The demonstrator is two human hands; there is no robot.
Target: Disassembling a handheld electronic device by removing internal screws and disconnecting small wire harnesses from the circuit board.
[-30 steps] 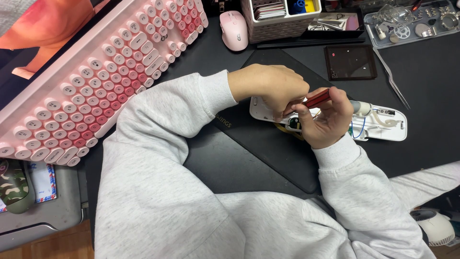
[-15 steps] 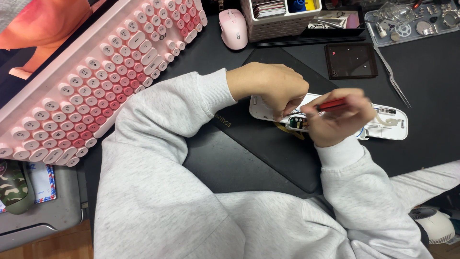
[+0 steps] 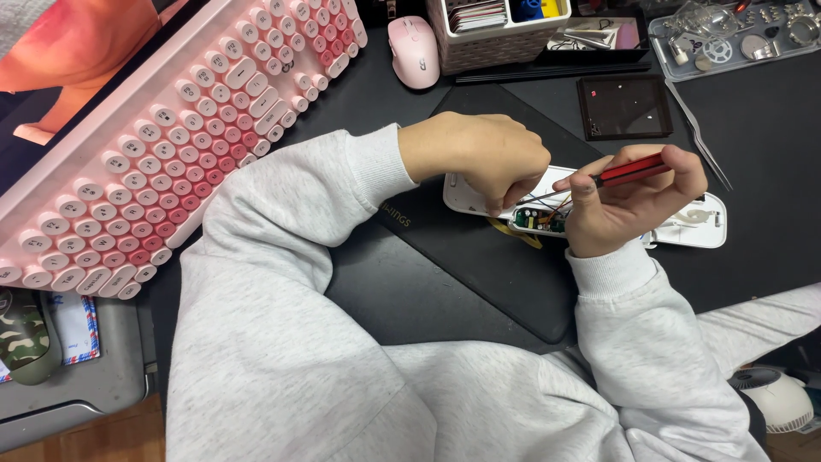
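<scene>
Work surface is a dark desk (image 3: 770,111), crowded along its far edge. At far left a pink keyboard (image 3: 162,162) lies at a slant, with a pink mouse (image 3: 414,51) and a white organiser basket (image 3: 500,34) to its right, then a small dark square tray (image 3: 623,106) and a clear parts tray (image 3: 735,34) at far right. A black mat (image 3: 479,265) covers the centre. On the mat's far right part lies an opened white device housing (image 3: 693,227), its circuit board (image 3: 539,220) exposed. The left hand (image 3: 479,154), curled knuckles up, presses fingertips onto the housing's left end. The right hand (image 3: 629,205) grips a red-handled screwdriver (image 3: 629,171), held nearly level, tip pointing left toward the board. Metal tweezers (image 3: 697,133) lie just beyond the right hand. Open desk remains to the right of the housing; near side is taken by the grey sleeves.
</scene>
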